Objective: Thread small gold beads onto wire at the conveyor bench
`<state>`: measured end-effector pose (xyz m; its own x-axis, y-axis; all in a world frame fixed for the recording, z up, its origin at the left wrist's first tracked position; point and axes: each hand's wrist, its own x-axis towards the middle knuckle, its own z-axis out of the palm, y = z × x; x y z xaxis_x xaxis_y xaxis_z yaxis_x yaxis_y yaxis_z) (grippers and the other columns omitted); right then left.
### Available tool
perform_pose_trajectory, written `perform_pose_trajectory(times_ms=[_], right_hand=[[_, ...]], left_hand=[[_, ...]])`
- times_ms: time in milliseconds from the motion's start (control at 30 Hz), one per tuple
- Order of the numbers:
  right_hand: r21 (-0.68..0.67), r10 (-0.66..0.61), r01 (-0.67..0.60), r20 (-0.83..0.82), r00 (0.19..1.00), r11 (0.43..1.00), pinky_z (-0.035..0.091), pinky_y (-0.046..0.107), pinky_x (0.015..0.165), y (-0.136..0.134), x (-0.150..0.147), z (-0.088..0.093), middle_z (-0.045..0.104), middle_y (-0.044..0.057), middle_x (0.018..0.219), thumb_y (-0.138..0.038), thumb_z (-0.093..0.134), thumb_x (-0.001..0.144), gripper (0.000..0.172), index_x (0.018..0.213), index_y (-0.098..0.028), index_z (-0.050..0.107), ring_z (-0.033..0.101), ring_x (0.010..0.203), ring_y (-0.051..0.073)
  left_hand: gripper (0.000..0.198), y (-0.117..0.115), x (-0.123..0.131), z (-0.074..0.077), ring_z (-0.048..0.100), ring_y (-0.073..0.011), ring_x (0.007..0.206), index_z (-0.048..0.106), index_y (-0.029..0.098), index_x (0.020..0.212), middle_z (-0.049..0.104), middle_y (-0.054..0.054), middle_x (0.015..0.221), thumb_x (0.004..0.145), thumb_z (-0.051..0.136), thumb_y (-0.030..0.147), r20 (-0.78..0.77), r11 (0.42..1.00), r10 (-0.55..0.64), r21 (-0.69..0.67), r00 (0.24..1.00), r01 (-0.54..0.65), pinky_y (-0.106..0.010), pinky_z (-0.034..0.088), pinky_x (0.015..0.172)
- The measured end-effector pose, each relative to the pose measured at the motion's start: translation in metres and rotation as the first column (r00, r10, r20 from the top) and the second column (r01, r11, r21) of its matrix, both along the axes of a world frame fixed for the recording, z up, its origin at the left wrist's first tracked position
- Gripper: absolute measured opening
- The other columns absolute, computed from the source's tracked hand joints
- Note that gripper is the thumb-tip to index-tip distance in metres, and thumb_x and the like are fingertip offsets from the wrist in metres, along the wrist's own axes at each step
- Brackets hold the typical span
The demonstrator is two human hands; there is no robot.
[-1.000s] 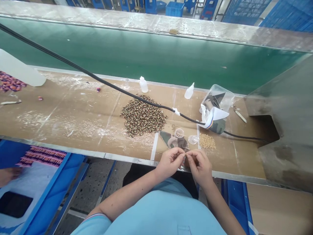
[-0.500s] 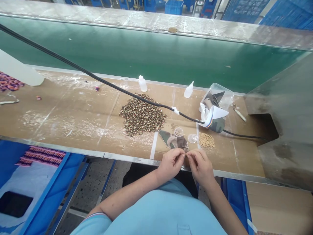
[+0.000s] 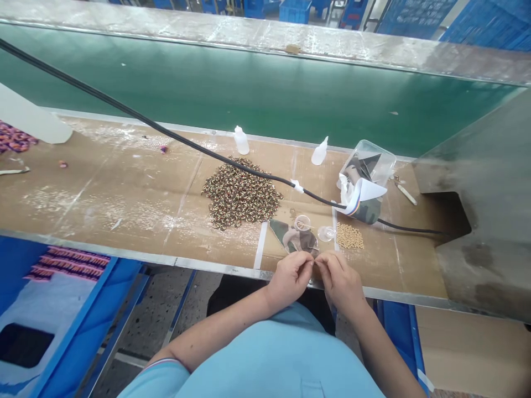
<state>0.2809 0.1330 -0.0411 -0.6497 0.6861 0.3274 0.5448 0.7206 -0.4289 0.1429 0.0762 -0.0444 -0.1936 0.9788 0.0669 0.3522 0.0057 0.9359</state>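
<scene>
Both my hands meet at the near edge of the workbench, fingertips pinched close together. My left hand (image 3: pixel 293 275) is closed on something too small to make out. Likewise closed in a pinch, my right hand (image 3: pixel 341 279) almost touches the left fingertips. Just beyond them lies a camouflage cloth piece (image 3: pixel 286 234). A small round clear dish (image 3: pixel 302 223) rests on the cloth's far edge, with a thin stick in it. Beside it is a second clear dish (image 3: pixel 326 234). A patch of small tan beads (image 3: pixel 349 236) lies to the right.
A heap of small dark-and-gold pieces (image 3: pixel 243 193) lies left of centre. Two white squeeze bottles (image 3: pixel 241 140) stand along the back edge. A clear plastic box (image 3: pixel 379 157) holds cloth scraps. One black cable (image 3: pixel 166 131) crosses above the bench. Behind runs a green belt (image 3: pixel 199 83).
Both hands keep their pinch at the same place, with only slight finger movement. The whole view has shifted very slightly.
</scene>
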Motion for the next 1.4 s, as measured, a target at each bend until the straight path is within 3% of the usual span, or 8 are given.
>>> perform_pose_trajectory(times_ms=[300, 467, 600, 700, 800, 900, 1167, 1400], right_hand=[[-0.067, -0.034, 0.031, -0.049, 0.998, 0.997, 0.042, 0.024, 0.054, -0.001, -0.004, -0.005, 0.058, 0.003, 0.076, -0.030, 0.032, 0.096, 0.023, 0.082, -0.023, 0.049, 0.057, 0.066, 0.013], [-0.171, -0.064, 0.045, -0.108, 0.992, 0.984, 0.044, 0.027, 0.059, 0.000, -0.004, -0.005, 0.056, 0.002, 0.074, -0.031, 0.034, 0.095, 0.022, 0.079, -0.023, 0.047, 0.055, 0.068, 0.015], [-0.240, -0.071, 0.033, -0.154, 0.986, 0.970, 0.043, 0.027, 0.060, 0.002, -0.004, -0.002, 0.055, 0.001, 0.074, -0.026, 0.038, 0.093, 0.016, 0.080, -0.022, 0.047, 0.054, 0.068, 0.014], [-0.247, -0.078, 0.035, -0.166, 0.983, 0.968, 0.043, 0.027, 0.062, 0.005, -0.005, 0.001, 0.055, 0.001, 0.074, -0.024, 0.040, 0.092, 0.014, 0.080, -0.022, 0.048, 0.053, 0.069, 0.014], [-0.199, -0.083, 0.050, -0.165, 0.983, 0.979, 0.042, 0.027, 0.061, 0.009, -0.005, 0.005, 0.054, 0.001, 0.074, -0.023, 0.040, 0.091, 0.013, 0.080, -0.022, 0.048, 0.053, 0.069, 0.015], [-0.108, -0.104, 0.090, -0.127, 0.986, 0.990, 0.041, 0.027, 0.060, 0.015, -0.003, 0.007, 0.055, 0.002, 0.075, -0.025, 0.039, 0.092, 0.015, 0.081, -0.022, 0.049, 0.053, 0.070, 0.015], [0.217, -0.254, 0.229, 0.094, 0.963, 0.949, 0.029, 0.027, 0.050, 0.042, 0.005, 0.014, 0.057, 0.004, 0.078, -0.033, 0.036, 0.095, 0.026, 0.081, -0.021, 0.054, 0.051, 0.061, 0.015], [0.316, -0.196, 0.129, 0.189, 0.962, 0.940, 0.026, 0.027, 0.049, 0.050, 0.002, 0.017, 0.058, 0.004, 0.076, -0.032, 0.034, 0.096, 0.030, 0.080, -0.019, 0.055, 0.050, 0.057, 0.013]], left_hand=[[0.018, 0.000, -0.002, -0.001, 0.051, -0.0129, 0.061, 0.056, 0.020, 0.073, 0.057, -0.001, 0.065, 0.085, 0.043, 0.019, 0.051, 1.000, 0.007, -0.026, 0.999, -0.006, -0.025, 0.044, 0.064], [0.017, -0.001, -0.003, 0.001, 0.050, -0.0123, 0.058, 0.058, 0.019, 0.075, 0.056, 0.000, 0.061, 0.086, 0.045, 0.022, 0.117, 0.999, 0.006, -0.049, 0.993, 0.000, -0.025, 0.045, 0.062], [0.011, 0.000, -0.004, -0.002, 0.050, -0.0095, 0.049, 0.058, 0.019, 0.084, 0.055, 0.002, 0.059, 0.084, 0.049, 0.025, 0.340, 0.987, 0.025, -0.156, 0.940, 0.030, -0.022, 0.044, 0.051], [0.018, 0.001, -0.005, -0.005, 0.054, -0.0092, 0.048, 0.054, 0.017, 0.085, 0.056, 0.003, 0.058, 0.079, 0.059, 0.033, 0.583, 0.970, 0.095, -0.237, 0.807, 0.058, -0.022, 0.047, 0.049], [0.031, 0.004, -0.006, -0.004, 0.061, -0.0116, 0.056, 0.052, 0.016, 0.080, 0.062, 0.001, 0.064, 0.071, 0.068, 0.041, 0.738, 0.963, 0.160, -0.263, 0.656, 0.061, -0.025, 0.052, 0.056], [0.035, 0.004, -0.008, -0.003, 0.064, -0.0130, 0.064, 0.055, 0.014, 0.076, 0.067, -0.004, 0.074, 0.066, 0.073, 0.042, 0.793, 0.964, 0.182, -0.262, 0.582, 0.056, -0.028, 0.054, 0.062], [0.033, 0.002, -0.012, -0.005, 0.058, -0.0097, 0.057, 0.059, 0.013, 0.069, 0.062, 0.001, 0.060, 0.058, 0.080, 0.036, 0.817, 0.967, 0.199, -0.254, 0.542, 0.027, -0.024, 0.050, 0.058], [0.034, 0.004, -0.013, -0.002, 0.059, -0.0108, 0.055, 0.060, 0.013, 0.072, 0.064, 0.000, 0.058, 0.057, 0.080, 0.036, 0.847, 0.963, 0.208, -0.264, 0.490, 0.046, -0.027, 0.050, 0.061]])
